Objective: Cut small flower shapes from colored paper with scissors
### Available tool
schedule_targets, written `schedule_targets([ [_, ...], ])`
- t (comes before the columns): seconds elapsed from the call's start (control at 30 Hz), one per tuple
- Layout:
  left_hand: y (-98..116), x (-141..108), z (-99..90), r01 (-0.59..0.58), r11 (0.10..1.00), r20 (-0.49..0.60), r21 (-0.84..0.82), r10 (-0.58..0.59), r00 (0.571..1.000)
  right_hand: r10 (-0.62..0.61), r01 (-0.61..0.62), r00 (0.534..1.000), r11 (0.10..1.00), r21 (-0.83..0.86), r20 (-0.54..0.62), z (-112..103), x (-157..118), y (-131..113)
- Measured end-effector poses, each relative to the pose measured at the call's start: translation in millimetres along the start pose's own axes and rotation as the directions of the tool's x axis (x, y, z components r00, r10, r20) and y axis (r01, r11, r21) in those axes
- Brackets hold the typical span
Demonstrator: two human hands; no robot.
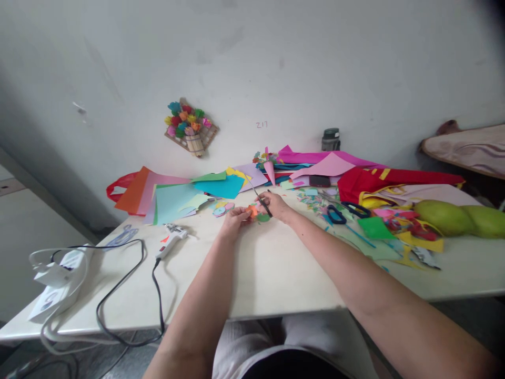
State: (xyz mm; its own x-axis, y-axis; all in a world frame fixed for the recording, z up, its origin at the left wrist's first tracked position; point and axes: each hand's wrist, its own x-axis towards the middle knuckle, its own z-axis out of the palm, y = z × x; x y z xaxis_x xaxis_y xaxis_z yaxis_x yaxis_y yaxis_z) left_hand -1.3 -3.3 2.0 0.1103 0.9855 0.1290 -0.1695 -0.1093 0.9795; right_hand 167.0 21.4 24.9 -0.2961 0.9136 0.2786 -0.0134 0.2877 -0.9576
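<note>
My left hand (237,217) pinches a small orange paper piece (252,211) just above the white table. My right hand (275,205) is closed around a slim tool (266,208) with a dark handle and a thin metal end that points up and left; its exact kind is unclear. The tool passes close to the orange paper, but I cannot tell if they touch. A green paper piece (263,217) shows beneath the tool. Left of my left hand lie a few pastel paper cutouts (223,209).
A glue gun (172,242) and its cord lie left, near a power strip (59,284). Coloured sheets (169,202) line the back. Dark-blue-handled scissors (336,214), paper scraps (311,201), a red cloth item (355,184) and green fruit-like objects (445,217) occupy the right.
</note>
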Motion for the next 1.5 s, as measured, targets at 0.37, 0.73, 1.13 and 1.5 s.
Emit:
schedule_targets([
  [0.37, 0.7, 0.8, 0.2, -0.044, 0.999, -0.031, -0.001, 0.044, 0.999, 0.078, -0.066, 0.993, 0.989, 0.136, -0.084, -4.7, -3.0, -3.6],
  [0.73, 3.2, 3.1, 4.3, -0.108, 0.989, -0.092, -0.105, 0.098, 0.991, 0.120, -0.100, 0.987, 0.979, 0.177, -0.106, -6.7, 0.3, 1.3],
  [1.13, -0.8, 3.3, 2.5, -0.076, 0.993, -0.034, -0.094, 0.073, 0.997, 0.117, -0.084, 0.981, 0.974, 0.212, -0.152, -13.4, 3.6, 6.3],
  [1.5, 0.2, 2.9, -0.7, 0.029, 0.987, 0.035, -0.160, -0.024, 0.999, 0.163, -0.137, 0.979, 0.970, 0.199, -0.120, -18.4, 6.5, 9.0],
])
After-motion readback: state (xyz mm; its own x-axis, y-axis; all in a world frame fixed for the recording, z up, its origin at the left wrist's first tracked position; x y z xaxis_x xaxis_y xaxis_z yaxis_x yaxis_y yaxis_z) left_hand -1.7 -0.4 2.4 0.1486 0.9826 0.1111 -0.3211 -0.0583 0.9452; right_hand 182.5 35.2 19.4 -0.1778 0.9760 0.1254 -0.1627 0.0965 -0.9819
